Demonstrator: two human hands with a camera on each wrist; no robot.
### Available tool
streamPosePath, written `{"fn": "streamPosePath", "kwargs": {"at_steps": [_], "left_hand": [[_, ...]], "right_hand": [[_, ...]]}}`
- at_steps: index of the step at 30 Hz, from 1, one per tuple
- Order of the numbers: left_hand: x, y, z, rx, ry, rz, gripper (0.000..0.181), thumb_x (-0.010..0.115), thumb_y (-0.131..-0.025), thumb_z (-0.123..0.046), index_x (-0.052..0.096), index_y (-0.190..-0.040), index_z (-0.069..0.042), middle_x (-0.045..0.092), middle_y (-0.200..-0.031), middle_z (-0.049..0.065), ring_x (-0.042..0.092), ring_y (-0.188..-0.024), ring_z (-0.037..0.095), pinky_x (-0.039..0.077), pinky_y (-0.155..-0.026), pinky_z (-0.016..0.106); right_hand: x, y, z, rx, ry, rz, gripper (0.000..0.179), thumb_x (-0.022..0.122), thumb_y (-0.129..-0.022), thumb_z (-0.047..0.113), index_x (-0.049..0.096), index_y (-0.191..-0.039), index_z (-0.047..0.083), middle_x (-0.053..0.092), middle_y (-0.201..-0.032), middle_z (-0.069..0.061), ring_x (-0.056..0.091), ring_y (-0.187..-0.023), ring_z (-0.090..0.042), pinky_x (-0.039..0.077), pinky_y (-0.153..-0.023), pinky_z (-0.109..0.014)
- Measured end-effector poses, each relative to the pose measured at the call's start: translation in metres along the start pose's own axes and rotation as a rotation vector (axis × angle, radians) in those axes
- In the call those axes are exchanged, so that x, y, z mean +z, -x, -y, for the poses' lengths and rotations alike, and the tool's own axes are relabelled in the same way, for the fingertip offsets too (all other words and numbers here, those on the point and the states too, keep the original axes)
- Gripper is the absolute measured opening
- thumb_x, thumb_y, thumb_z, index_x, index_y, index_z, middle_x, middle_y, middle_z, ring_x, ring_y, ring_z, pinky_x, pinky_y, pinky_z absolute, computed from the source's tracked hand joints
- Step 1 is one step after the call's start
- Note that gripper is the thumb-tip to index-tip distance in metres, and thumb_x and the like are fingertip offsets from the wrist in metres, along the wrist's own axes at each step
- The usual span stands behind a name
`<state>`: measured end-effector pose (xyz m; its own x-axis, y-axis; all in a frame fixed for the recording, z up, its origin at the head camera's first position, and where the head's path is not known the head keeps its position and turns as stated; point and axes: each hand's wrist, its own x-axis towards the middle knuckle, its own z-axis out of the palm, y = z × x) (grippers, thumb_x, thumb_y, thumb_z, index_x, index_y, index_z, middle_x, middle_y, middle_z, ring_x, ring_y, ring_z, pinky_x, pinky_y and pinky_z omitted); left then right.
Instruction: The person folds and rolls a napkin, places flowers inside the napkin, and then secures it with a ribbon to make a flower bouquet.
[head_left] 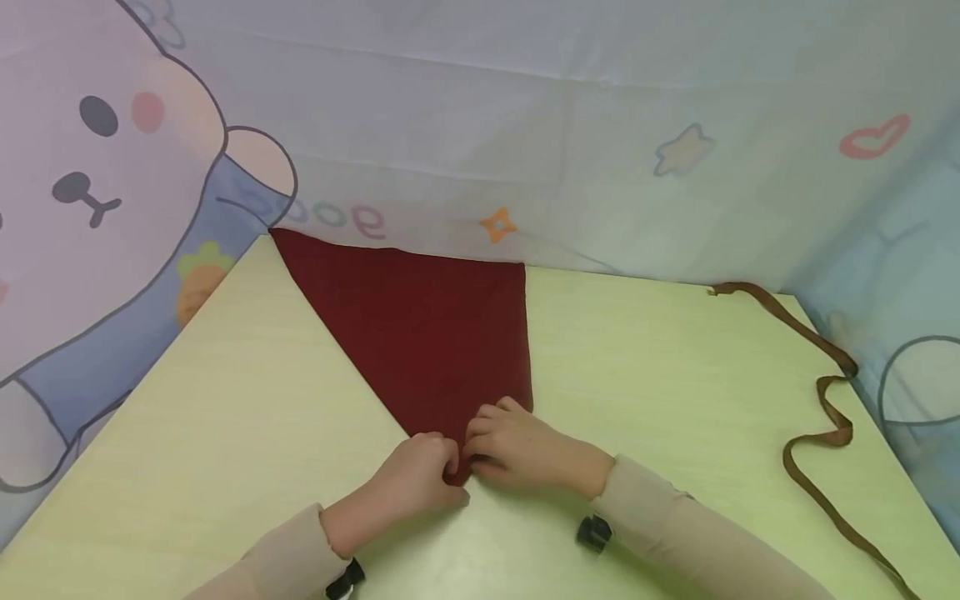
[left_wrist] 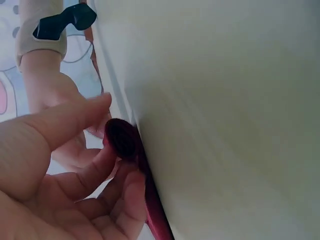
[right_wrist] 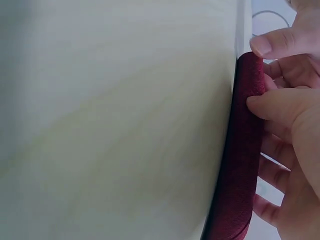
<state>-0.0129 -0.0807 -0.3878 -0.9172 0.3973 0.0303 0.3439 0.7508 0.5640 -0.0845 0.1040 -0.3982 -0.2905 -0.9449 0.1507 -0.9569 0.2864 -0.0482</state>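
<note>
A dark red cloth [head_left: 427,325] lies spread on the table, wide at the back and narrowing toward me. Its near end is rolled into a small tube; the left wrist view shows the round open end of this roll [left_wrist: 121,139]. My left hand [head_left: 408,477] holds the left end of the roll between curled fingers and thumb. Beside it, my right hand [head_left: 521,446] grips the roll farther right, and in the right wrist view its thumb [right_wrist: 270,106] presses on the rolled fabric [right_wrist: 241,150] with fingers behind.
A long brown ribbon [head_left: 813,483] winds along the right side of the pale yellow table [head_left: 225,417]. Behind the table hangs a printed backdrop [head_left: 465,108] with a cartoon animal at left. Dark wrist cameras [head_left: 594,532] sit at both cuffs.
</note>
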Motion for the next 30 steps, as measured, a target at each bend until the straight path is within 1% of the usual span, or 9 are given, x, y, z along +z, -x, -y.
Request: {"fn": "streamPosePath", "kwargs": {"at_steps": [2, 7, 9, 12, 17, 20, 24, 27, 30], "left_hand": [[0.0, -0.001, 0.0, 0.009, -0.022, -0.001, 0.026, 0.077, -0.07, -0.005, 0.053, -0.061, -0.009, 0.05, -0.066, -0.001, 0.041, -0.061, 0.011, 0.036, -0.054, 0.024], [-0.001, -0.006, 0.002, 0.019, -0.03, -0.002, 0.035, 0.068, -0.072, 0.0, 0.042, -0.052, -0.013, 0.038, -0.056, -0.007, 0.031, -0.054, 0.007, 0.027, -0.049, 0.021], [-0.002, -0.007, 0.004, 0.003, -0.014, 0.011, 0.036, 0.065, -0.072, 0.0, 0.039, -0.052, -0.014, 0.032, -0.053, -0.008, 0.028, -0.052, 0.007, 0.023, -0.047, 0.021], [-0.005, -0.008, 0.007, -0.039, 0.03, 0.036, 0.036, 0.063, -0.074, -0.001, 0.039, -0.052, -0.016, 0.029, -0.051, -0.01, 0.026, -0.048, 0.006, 0.02, -0.045, 0.021], [-0.01, -0.008, 0.011, -0.109, 0.065, 0.061, 0.039, 0.064, -0.079, -0.002, 0.042, -0.05, -0.015, 0.03, -0.049, -0.01, 0.025, -0.046, 0.005, 0.02, -0.045, 0.021], [-0.011, -0.008, 0.012, -0.14, 0.034, 0.036, 0.026, 0.067, -0.079, -0.003, 0.053, -0.059, -0.011, 0.042, -0.053, -0.008, 0.035, -0.048, 0.007, 0.029, -0.046, 0.023], [-0.01, -0.006, 0.011, -0.152, -0.035, -0.015, 0.014, 0.071, -0.077, -0.004, 0.059, -0.072, -0.009, 0.053, -0.063, -0.003, 0.046, -0.056, 0.011, 0.039, -0.053, 0.027], [-0.009, -0.006, 0.008, -0.127, -0.093, -0.05, 0.019, 0.071, -0.073, -0.002, 0.056, -0.065, -0.01, 0.05, -0.063, -0.002, 0.044, -0.057, 0.012, 0.037, -0.053, 0.027], [-0.008, -0.007, 0.005, -0.102, -0.126, -0.068, 0.032, 0.074, -0.071, -0.003, 0.047, -0.055, -0.011, 0.039, -0.058, -0.004, 0.035, -0.055, 0.01, 0.027, -0.048, 0.024]], "right_hand": [[0.0, 0.0, -0.001, 0.007, 0.002, 0.0, 0.011, 0.065, -0.09, 0.021, 0.071, -0.099, 0.019, 0.064, -0.096, 0.009, 0.054, -0.092, -0.01, 0.037, -0.08, -0.029], [-0.002, -0.001, -0.004, 0.049, -0.022, -0.019, 0.013, 0.066, -0.09, 0.021, 0.069, -0.102, 0.02, 0.064, -0.098, 0.009, 0.054, -0.096, -0.011, 0.038, -0.083, -0.03], [-0.003, -0.001, -0.005, 0.06, -0.027, -0.039, 0.012, 0.069, -0.088, 0.021, 0.069, -0.1, 0.021, 0.063, -0.098, 0.009, 0.054, -0.096, -0.011, 0.038, -0.082, -0.029], [-0.005, -0.001, -0.006, 0.042, -0.012, -0.057, 0.012, 0.073, -0.084, 0.02, 0.071, -0.096, 0.021, 0.062, -0.097, 0.009, 0.053, -0.095, -0.011, 0.038, -0.079, -0.028], [-0.002, -0.004, -0.003, 0.027, 0.039, -0.016, 0.018, 0.075, -0.082, 0.022, 0.073, -0.1, 0.02, 0.063, -0.1, 0.007, 0.054, -0.096, -0.012, 0.039, -0.08, -0.028], [-0.001, -0.007, -0.001, 0.05, 0.072, 0.008, 0.02, 0.076, -0.081, 0.022, 0.072, -0.101, 0.02, 0.063, -0.101, 0.008, 0.055, -0.097, -0.012, 0.039, -0.081, -0.028], [-0.001, -0.013, 0.001, 0.056, 0.118, 0.021, 0.016, 0.074, -0.083, 0.021, 0.071, -0.099, 0.023, 0.063, -0.098, 0.01, 0.055, -0.092, -0.01, 0.038, -0.078, -0.026], [0.0, -0.016, 0.001, 0.056, 0.139, 0.027, 0.012, 0.07, -0.087, 0.022, 0.071, -0.099, 0.024, 0.064, -0.097, 0.011, 0.055, -0.09, -0.009, 0.036, -0.075, -0.025], [0.0, -0.016, 0.0, 0.062, 0.146, 0.037, 0.013, 0.067, -0.09, 0.024, 0.071, -0.102, 0.025, 0.065, -0.099, 0.011, 0.056, -0.092, -0.009, 0.037, -0.076, -0.025]]}}
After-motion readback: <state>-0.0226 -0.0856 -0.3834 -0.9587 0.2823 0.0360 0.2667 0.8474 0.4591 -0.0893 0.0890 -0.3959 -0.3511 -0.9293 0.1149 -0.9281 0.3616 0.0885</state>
